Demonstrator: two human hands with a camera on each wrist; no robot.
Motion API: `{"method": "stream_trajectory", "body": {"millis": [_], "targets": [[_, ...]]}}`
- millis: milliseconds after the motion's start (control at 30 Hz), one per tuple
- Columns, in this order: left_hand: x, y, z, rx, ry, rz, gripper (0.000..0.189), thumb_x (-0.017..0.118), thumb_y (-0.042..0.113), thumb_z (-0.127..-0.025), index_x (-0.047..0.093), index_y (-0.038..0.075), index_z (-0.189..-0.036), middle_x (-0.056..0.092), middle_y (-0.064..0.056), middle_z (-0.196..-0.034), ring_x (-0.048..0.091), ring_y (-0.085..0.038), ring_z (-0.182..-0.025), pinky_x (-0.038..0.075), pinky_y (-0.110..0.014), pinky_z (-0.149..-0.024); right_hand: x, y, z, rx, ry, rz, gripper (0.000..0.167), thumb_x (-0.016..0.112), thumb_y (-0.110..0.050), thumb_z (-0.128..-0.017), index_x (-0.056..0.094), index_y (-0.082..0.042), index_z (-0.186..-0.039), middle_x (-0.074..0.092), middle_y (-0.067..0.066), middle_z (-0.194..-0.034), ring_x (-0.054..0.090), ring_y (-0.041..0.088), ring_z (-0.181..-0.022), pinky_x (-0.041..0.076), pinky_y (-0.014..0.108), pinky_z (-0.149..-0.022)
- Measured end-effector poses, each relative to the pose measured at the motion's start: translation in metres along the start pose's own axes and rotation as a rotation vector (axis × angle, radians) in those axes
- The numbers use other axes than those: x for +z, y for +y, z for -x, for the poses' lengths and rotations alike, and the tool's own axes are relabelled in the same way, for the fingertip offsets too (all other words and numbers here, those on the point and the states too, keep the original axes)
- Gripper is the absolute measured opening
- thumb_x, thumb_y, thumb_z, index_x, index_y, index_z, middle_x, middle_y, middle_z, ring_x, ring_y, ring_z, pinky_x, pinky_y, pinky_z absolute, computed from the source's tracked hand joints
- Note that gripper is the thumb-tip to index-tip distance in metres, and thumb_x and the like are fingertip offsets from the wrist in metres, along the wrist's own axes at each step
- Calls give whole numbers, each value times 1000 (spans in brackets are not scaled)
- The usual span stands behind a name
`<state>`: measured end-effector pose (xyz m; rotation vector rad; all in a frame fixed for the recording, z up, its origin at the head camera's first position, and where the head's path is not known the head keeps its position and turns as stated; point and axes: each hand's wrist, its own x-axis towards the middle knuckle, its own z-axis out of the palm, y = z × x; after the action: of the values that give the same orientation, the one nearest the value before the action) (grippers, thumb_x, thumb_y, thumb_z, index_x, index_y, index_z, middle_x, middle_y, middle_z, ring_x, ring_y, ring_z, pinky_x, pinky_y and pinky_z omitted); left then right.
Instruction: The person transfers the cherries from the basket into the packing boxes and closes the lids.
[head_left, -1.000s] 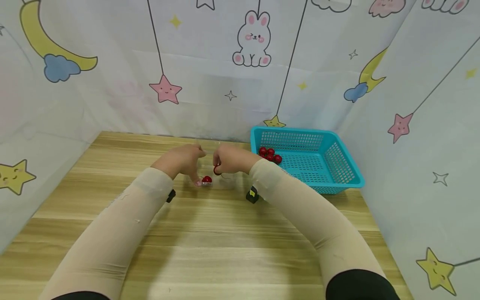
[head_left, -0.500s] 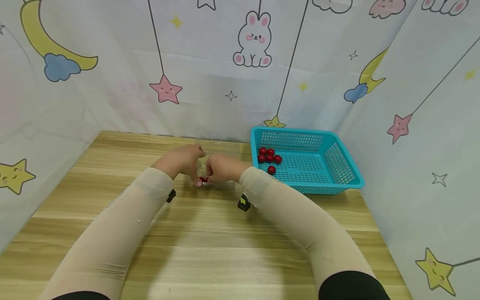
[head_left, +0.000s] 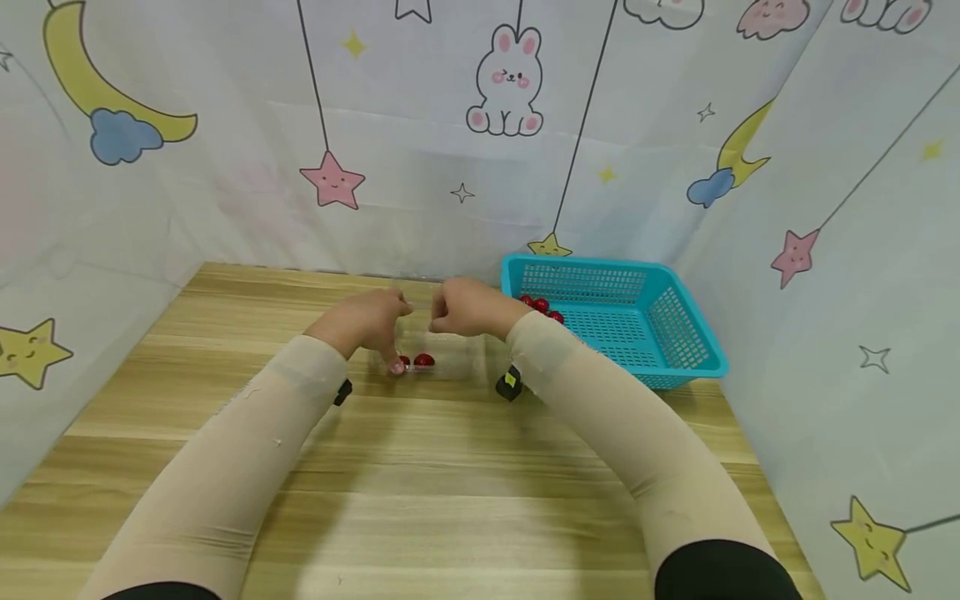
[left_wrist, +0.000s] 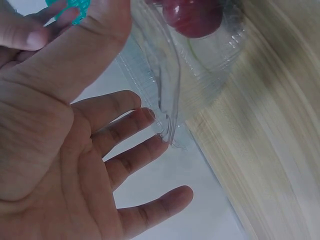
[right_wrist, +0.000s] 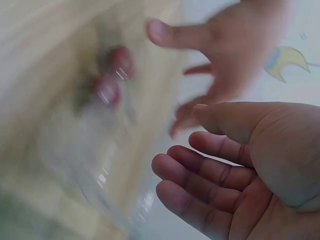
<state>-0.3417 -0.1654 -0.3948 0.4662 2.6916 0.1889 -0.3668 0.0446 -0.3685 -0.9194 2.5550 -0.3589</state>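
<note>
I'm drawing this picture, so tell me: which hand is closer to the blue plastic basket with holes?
The right hand. It's just left of the blue plastic basket with holes; the left hand is farther left, touching the clear plastic container.

Clock face set on head view's centre. Wood-grain tabletop (head_left: 435, 492) across 6 o'clock, pale and darker streaks running side to side. White printed sheeting (head_left: 240, 75), lightly creased, behind at 12, continuing round 9 and 3. Prints: winking rabbit (head_left: 508, 87) at 12; big yellow moon (head_left: 71, 67) with blue cloud (head_left: 123, 137) at 10; smaller moon (head_left: 738, 157) at 2; pink star (head_left: 795, 257) near 3; yellow star (head_left: 872, 542) at 4. Light soft; shadows (head_left: 345, 475) blurred toward 7.
</note>
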Motion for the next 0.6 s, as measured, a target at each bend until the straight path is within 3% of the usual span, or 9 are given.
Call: {"method": "stream_trajectory", "body": {"millis": [167,367,433,600], "targets": [[0,2,2,-4,5,9,118,105,42,-81,44,8,-175,38,-21,-180,49,-48,-160,48,-68,-128,-30,18,19,102,58,-2,24,69,-33,-116,84,-14,-115,81,5,-119,73,21,-99,64,42,-91],[0,3,5,3,15,10,118,105,42,-80,44,7,-175,38,-23,-181,44,-50,-164,45,-71,-129,-60,52,38,189,132,-8,26,67,-29,-115,83,-9,-120,80,10,-124,73,25,-102,64,47,-97],[0,4,6,3,18,8,119,106,43,-80,44,7,-175,37,-23,-181,44,-50,-164,45,-71,-129,-66,66,42,207,148,-3,25,67,-27,-115,84,-8,-110,81,9,-111,71,23,-92,63,45,-92],[0,4,6,-3,22,10,118,105,41,-80,44,7,-175,35,-23,-182,42,-51,-165,44,-70,-130,-73,102,49,245,169,15,24,70,-23,-112,84,-7,-101,82,12,-107,69,23,-86,61,44,-88]]}}
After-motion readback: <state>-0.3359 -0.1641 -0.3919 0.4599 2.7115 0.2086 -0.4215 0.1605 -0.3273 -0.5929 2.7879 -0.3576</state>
